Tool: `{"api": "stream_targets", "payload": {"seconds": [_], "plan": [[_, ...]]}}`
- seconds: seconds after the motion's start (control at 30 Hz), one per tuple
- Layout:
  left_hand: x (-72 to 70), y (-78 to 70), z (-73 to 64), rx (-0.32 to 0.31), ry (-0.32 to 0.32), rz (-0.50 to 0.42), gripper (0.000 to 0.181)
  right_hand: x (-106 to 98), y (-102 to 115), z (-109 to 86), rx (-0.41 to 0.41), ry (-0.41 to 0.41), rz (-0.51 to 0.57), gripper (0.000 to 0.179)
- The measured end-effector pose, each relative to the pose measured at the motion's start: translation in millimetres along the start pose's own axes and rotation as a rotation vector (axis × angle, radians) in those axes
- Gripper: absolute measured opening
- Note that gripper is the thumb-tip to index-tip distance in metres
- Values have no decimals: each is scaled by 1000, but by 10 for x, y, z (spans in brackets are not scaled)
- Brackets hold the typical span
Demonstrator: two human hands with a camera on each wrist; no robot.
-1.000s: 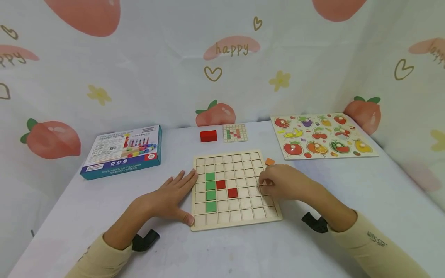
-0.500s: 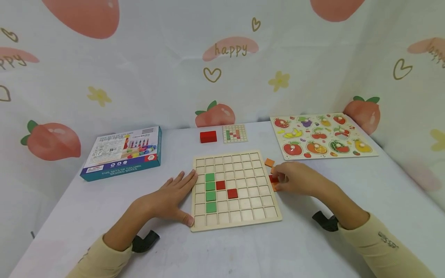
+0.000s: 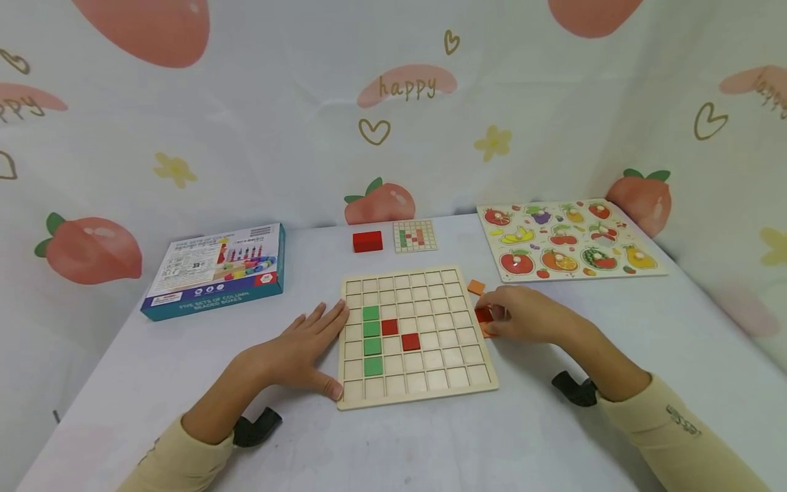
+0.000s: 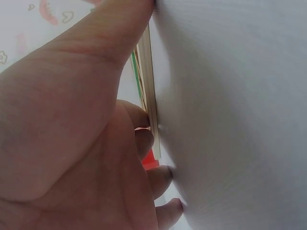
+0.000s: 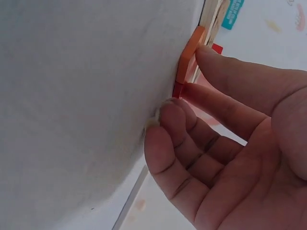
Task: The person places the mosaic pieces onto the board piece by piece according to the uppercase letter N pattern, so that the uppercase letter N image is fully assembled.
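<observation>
A pale wooden grid board [image 3: 441, 326] lies flat before me, with several green tiles [image 3: 372, 347] in one column and two red tiles [image 3: 410, 342] inset. My left hand [image 3: 301, 348] rests along the board's left edge, fingers spread, thumb at its near corner. Beyond the right edge, my right hand [image 3: 522, 316] reaches down over loose tiles, its thumb and index finger apart. In the right wrist view its thumb touches an orange tile [image 5: 188, 55] and its index fingertip meets a red tile [image 5: 177, 90]; the other fingers curl. I cannot tell whether it grips either tile.
Another orange tile [image 3: 476, 287] lies by the board's upper right edge. Behind the board are a red block [image 3: 367, 242] and a small pattern card [image 3: 415, 236]. A boxed toy set [image 3: 215, 270] sits at left, a fruit puzzle board [image 3: 568, 242] at right.
My right hand has moved right, from over the board's right edge to the loose tiles beside it, and has barely shifted in the last half second. My left hand stays in place.
</observation>
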State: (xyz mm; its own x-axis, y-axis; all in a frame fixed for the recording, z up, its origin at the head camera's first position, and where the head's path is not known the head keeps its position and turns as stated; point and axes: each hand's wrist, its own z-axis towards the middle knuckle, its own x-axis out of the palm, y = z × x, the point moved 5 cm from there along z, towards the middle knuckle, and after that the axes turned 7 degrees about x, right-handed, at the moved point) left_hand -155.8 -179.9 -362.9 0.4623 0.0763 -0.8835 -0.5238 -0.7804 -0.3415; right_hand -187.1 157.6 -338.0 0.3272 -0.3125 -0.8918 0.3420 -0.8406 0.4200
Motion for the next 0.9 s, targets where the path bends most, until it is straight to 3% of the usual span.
{"api": "stream_targets", "payload": {"seconds": [0.3,0.67,0.9], "plan": [[-22,-16,-15,1,-6,-9,131,5,-42,20,22,-3,87,26],[-25,-15,-17,4,-10,-3,131,-41,5,17,-14,-109,165,15],[-18,-5,-7,2,-5,1,131,-55,7,14,-3,-120,175,14]]}}
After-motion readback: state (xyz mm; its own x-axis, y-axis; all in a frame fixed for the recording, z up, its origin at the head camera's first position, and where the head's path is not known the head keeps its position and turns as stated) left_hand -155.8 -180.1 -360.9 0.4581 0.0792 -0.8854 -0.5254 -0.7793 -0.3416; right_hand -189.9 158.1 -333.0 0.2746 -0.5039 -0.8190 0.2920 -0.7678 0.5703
